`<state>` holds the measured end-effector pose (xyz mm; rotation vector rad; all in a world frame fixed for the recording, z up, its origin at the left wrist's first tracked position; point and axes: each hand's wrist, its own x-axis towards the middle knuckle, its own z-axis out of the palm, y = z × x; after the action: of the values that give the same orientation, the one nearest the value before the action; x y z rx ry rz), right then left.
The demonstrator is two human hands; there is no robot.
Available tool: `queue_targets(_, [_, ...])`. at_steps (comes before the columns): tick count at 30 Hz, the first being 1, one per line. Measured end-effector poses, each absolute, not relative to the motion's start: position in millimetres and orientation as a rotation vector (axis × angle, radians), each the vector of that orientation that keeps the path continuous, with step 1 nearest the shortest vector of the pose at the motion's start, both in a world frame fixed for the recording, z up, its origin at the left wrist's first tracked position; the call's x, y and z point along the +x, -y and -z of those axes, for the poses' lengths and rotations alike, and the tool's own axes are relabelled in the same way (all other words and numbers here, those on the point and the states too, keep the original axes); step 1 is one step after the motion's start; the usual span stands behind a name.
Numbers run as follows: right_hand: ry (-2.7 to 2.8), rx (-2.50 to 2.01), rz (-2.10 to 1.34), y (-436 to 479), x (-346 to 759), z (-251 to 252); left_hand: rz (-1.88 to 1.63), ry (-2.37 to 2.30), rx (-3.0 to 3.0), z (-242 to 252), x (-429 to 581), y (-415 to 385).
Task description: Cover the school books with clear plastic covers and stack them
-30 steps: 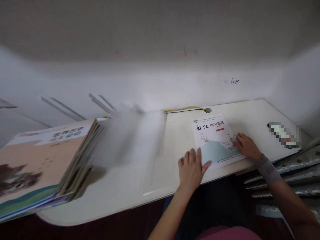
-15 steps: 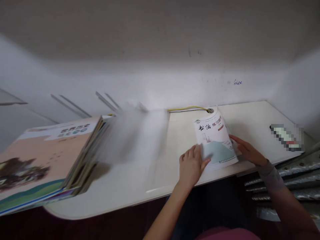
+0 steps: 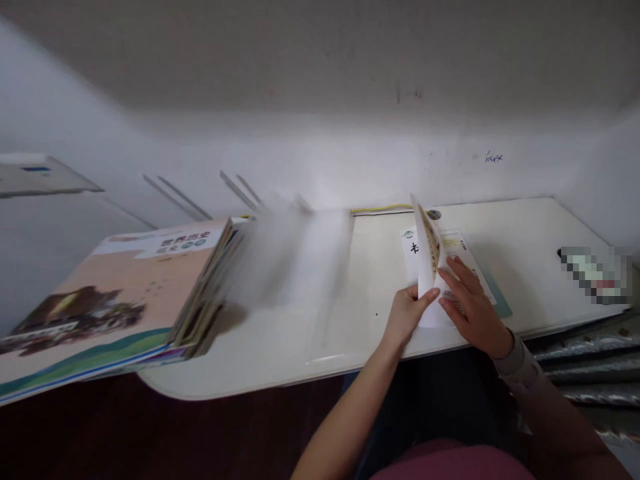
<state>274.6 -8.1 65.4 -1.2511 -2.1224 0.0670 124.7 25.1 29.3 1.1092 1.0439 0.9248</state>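
A thin white booklet (image 3: 434, 257) with black characters on its cover lies on the white desk (image 3: 300, 333), partly opened. Its pages stand up on edge near the middle. My left hand (image 3: 407, 313) pinches the lower edge of the raised pages between thumb and fingers. My right hand (image 3: 470, 303) lies on the inner pages to the right, fingers stretched out and pressing down. A grey band wraps my right wrist.
A tall stack of books (image 3: 125, 300) with a sandy-coloured cover on top overhangs the desk's left end. A yellow cable (image 3: 380, 209) runs along the back wall. A pixelated object (image 3: 593, 273) lies at the right end. Blurred clear sheets (image 3: 285, 253) stand mid-desk.
The booklet lay shut under both hands. Its cover and pages have been lifted from the right and now stand upright, with my right hand moved onto the inside pages.
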Motion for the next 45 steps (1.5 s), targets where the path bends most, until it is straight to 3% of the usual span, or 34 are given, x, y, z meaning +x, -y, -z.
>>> queue_targets(7, [2.18, -1.235, 0.104, 2.9, 278.5, -76.9, -0.934, -0.965, 1.169, -23.4, 149.8, -23.6])
queue_targets(13, [2.585, -1.204, -0.087, -36.0, 271.6, -48.7, -0.862, -1.461, 2.026, -30.3, 57.6, -24.6])
queue_targets(18, [2.767, -1.063, -0.056, -43.9, 238.3, -34.5, -0.385, -1.789, 2.653, -13.0, -5.6, -21.4])
queue_targets(21, [2.786, -1.077, 0.047, -42.2, 225.5, -32.1, -0.262, -1.83, 2.697, -0.9, -15.9, -16.0])
queue_targets(45, [2.822, -1.276, 0.112, -24.1, 186.3, -23.9, -0.472, -1.941, 2.477, 2.4, -12.0, -11.6])
